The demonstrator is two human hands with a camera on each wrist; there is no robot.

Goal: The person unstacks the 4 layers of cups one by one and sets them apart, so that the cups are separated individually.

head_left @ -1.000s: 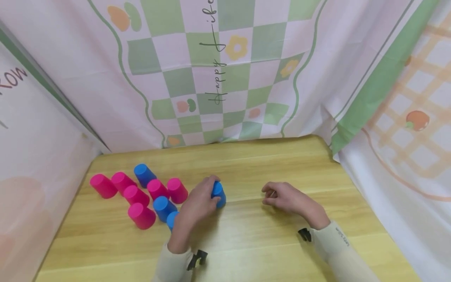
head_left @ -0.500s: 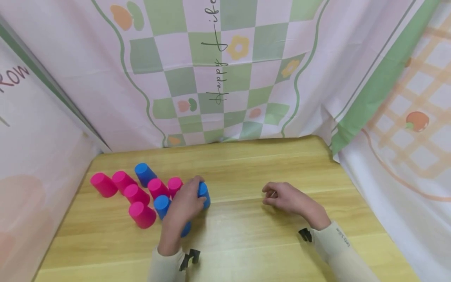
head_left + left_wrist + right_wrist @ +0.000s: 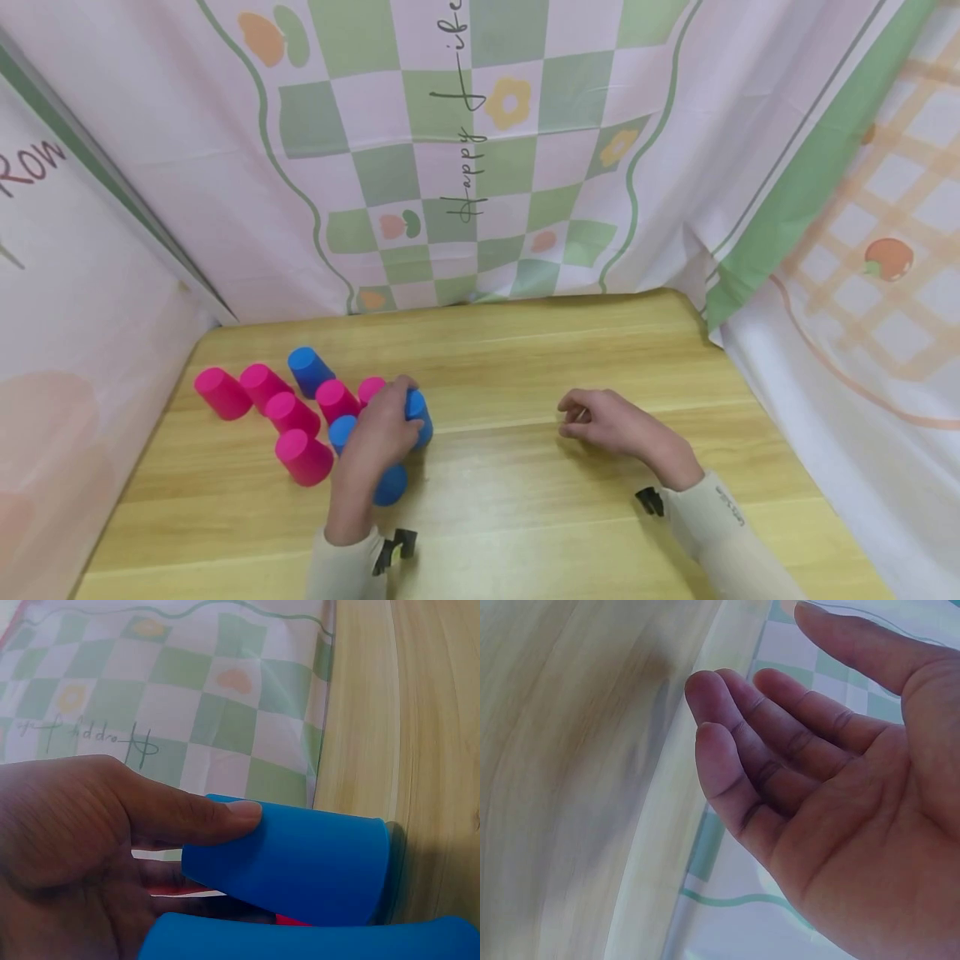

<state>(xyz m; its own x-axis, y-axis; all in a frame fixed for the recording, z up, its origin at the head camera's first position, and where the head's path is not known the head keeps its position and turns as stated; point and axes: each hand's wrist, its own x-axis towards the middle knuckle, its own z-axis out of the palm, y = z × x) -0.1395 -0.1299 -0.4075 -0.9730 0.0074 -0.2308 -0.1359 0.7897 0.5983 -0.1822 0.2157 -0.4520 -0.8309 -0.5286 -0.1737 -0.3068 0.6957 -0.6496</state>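
My left hand [image 3: 377, 432] grips an upside-down blue cup [image 3: 422, 418] at the right side of a cup group. In the left wrist view the thumb lies along one side of this cup [image 3: 315, 859], with fingers on the far side. Close below the left wrist stands another blue cup [image 3: 390, 485], and a third blue cup [image 3: 342, 432] is partly behind the hand. A pink cup [image 3: 371, 389] shows just past the knuckles. Over the table's right half, my right hand [image 3: 611, 421] holds nothing; its fingers [image 3: 780, 735] hang loosely bent.
Several pink cups [image 3: 303, 457] stand upside down at the left of the wooden table [image 3: 510, 500], with a blue cup [image 3: 309, 372] at their back. Printed curtains [image 3: 495, 167] enclose the table at the back and sides.
My left hand has moved left with the blue cup, closer to the group. The blue cup by its wrist has come more into sight. My right hand has stayed put.
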